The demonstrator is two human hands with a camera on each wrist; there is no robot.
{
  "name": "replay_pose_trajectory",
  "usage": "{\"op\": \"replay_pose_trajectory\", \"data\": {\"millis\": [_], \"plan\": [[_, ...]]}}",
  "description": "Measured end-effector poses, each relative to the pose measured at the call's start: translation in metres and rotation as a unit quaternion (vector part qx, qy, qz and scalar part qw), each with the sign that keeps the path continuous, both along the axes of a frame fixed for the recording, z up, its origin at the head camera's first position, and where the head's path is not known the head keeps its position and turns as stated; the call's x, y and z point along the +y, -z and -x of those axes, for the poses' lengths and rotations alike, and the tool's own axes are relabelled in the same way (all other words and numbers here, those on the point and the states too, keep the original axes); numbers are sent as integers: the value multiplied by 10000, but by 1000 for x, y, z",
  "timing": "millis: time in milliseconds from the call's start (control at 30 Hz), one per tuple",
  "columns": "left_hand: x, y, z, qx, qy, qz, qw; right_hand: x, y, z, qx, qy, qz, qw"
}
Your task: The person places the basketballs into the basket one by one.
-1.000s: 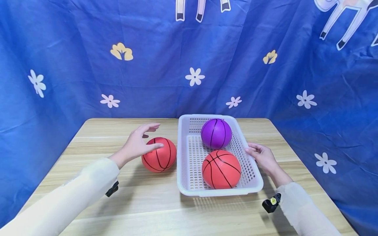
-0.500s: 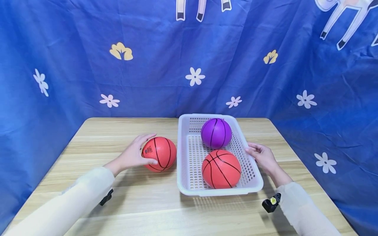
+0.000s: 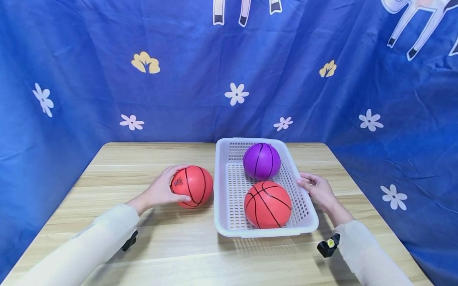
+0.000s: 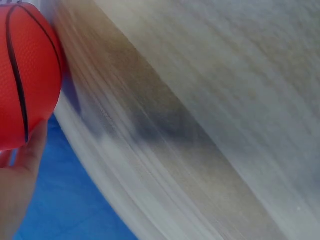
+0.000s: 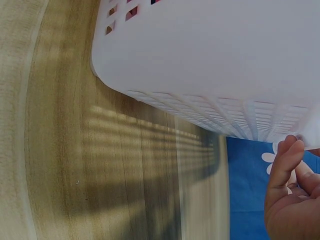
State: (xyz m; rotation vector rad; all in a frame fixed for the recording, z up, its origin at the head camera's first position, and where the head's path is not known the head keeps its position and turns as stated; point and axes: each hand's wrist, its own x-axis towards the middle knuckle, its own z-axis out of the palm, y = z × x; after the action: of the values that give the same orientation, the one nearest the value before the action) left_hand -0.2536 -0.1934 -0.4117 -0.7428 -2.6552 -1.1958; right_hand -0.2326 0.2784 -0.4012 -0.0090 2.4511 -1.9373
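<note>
My left hand grips an orange-red toy basketball from its left side, thumb at the front and fingers behind. That ball stands on the wooden table, just left of a white plastic basket. In the left wrist view, the ball meets my fingers at the left edge. My right hand holds the basket's right rim between thumb and fingers; the right wrist view shows the fingertips at the rim of the basket. Inside the basket lie a purple ball at the back and another orange-red ball in front.
A light wooden table carries everything. Behind it and along its sides hangs a blue cloth with flower and animal prints. A black wrist camera sits under the right sleeve, another under the left.
My left hand has come down from over the ball and closed round its left side, turning it so that printed marks show. The right hand and basket have stayed put.
</note>
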Motion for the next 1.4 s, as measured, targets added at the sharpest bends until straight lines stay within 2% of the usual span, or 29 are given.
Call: {"op": "replay_pose_trajectory", "data": {"millis": [167,300,500,667,800,900,1067,1167,1233,1400], "plan": [[-1,1,3,-11,21,-118,9999,0,1,1,15,11,-25,10000],[-4,-4,5,24,-3,-121,9999,0,2,2,-7,18,-42,10000],[-9,-19,11,174,-205,-167,9995,1,3,2,-45,52,-63,10000],[-12,-35,17,377,-228,-244,9987,1,3,2,-52,36,-50,10000],[-12,-49,21,517,-230,-229,9981,1,3,2,-72,-11,-17,10000],[-8,-64,20,499,-252,-181,9983,1,3,2,-79,-26,-51,10000],[7,-97,7,569,-107,-322,9978,2,4,2,-61,6,-79,9999],[17,-110,3,690,16,-401,9968,2,4,3,-51,-14,-67,10000],[21,-111,6,746,51,-360,9966,3,4,3,-50,-10,-55,10000],[30,-103,24,763,134,-310,9965,3,5,3,-47,-2,-50,10000]]}}
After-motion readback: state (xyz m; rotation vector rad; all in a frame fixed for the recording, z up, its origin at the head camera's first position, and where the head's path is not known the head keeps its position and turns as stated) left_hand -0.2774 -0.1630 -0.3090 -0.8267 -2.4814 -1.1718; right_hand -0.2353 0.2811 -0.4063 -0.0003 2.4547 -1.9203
